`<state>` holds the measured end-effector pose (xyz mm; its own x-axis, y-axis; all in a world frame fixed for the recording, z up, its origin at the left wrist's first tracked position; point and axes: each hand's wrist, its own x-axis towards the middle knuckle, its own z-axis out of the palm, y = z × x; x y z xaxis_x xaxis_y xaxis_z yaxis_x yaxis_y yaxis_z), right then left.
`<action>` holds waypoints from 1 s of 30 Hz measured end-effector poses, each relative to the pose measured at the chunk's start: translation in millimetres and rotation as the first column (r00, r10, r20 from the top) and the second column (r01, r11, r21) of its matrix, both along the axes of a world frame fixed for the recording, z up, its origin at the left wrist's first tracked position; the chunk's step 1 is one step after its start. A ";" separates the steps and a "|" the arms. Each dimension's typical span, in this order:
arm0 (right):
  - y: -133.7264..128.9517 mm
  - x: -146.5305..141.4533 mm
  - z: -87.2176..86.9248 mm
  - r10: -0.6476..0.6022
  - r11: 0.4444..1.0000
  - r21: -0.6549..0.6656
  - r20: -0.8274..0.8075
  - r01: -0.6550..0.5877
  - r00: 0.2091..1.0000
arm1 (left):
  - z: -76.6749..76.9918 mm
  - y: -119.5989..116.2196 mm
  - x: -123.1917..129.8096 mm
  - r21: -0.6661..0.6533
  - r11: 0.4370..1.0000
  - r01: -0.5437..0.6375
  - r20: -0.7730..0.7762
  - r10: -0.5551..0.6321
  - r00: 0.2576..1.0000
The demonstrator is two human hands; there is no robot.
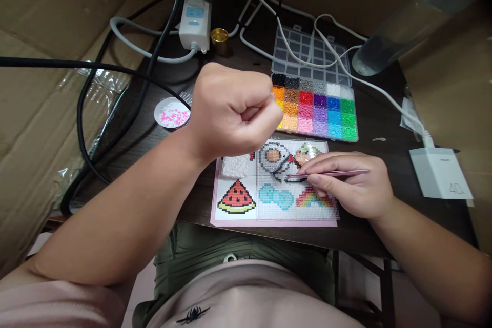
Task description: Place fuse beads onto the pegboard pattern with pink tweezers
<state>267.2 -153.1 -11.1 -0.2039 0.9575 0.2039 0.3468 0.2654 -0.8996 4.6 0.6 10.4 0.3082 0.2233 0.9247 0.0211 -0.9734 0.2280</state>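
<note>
My left hand (238, 107) is raised over the table, its fingers curled into a fist; nothing shows in it. Pinched in my right hand (357, 184) is a pair of pink tweezers (344, 172), the tips pointing left onto a clear pegboard (277, 215). Under the board lies a pattern sheet (230, 220) with a watermelon slice, a bow, a rainbow and other pixel pictures. Beads form part of a round grey-and-white figure (273, 156) near the tweezers. A small clear box of white beads (235, 166) rests on the sheet, partly hidden by my left hand.
Behind the board stands an open compartment box (315, 107) of coloured beads. A white dish (163, 119) holds pink and white beads. Further off are a power strip (195, 20), a gold cup (220, 37), tangled cables, a clear cylinder (384, 46) and a white charger (440, 171).
</note>
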 end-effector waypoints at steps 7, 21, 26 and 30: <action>2.0 -2.8 0.9 0.016 1.000 0.020 0.005 -0.016 1.000 | 1.0 -2.5 -0.9 -0.006 1.000 -0.018 -0.024 0.018 1.000; 2.8 -6.8 2.1 0.032 0.997 0.065 -0.011 -0.031 0.999 | 1.4 -1.0 -0.6 0.012 1.000 -0.026 -0.010 0.026 1.000; 3.2 -7.2 2.0 0.035 0.998 0.058 0.003 -0.035 0.999 | 1.7 -2.6 0.6 0.017 0.998 -0.058 -0.019 0.058 0.998; 2.8 -6.8 1.4 0.037 0.998 0.060 0.006 -0.037 0.999 | 1.4 -4.8 0.7 -0.004 0.997 -0.078 -0.033 0.077 0.996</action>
